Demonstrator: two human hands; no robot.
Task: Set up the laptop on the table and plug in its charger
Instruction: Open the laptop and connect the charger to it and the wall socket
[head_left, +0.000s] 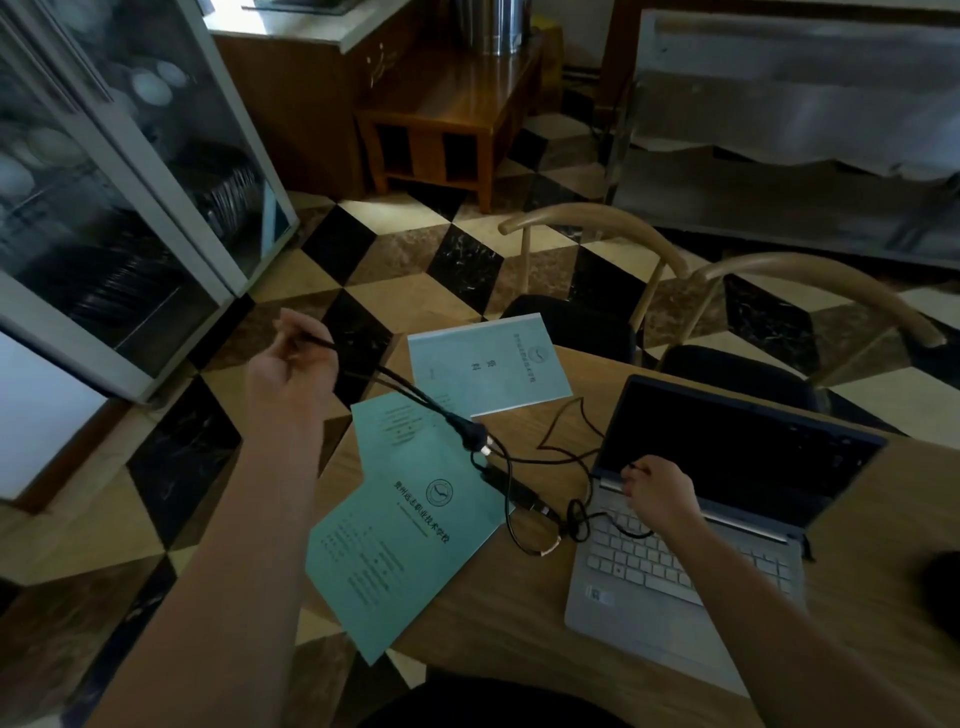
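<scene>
Two hands work: the left hand (283, 358), at ten o'clock off the table (519, 623), grips the charger cable (415, 392); the right hand (660, 493) pinches its thin end over the open laptop (691, 525) at three o'clock. The glass cabinet (119, 171) holds stacked plates (228, 189).

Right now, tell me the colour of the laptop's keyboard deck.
Silver-grey, with pale keys, on the open laptop's keyboard deck; the head view shows it best.

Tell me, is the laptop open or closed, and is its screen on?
Open: the laptop has its lid raised, with the keyboard showing. The screen is dark, so it appears off.
</scene>
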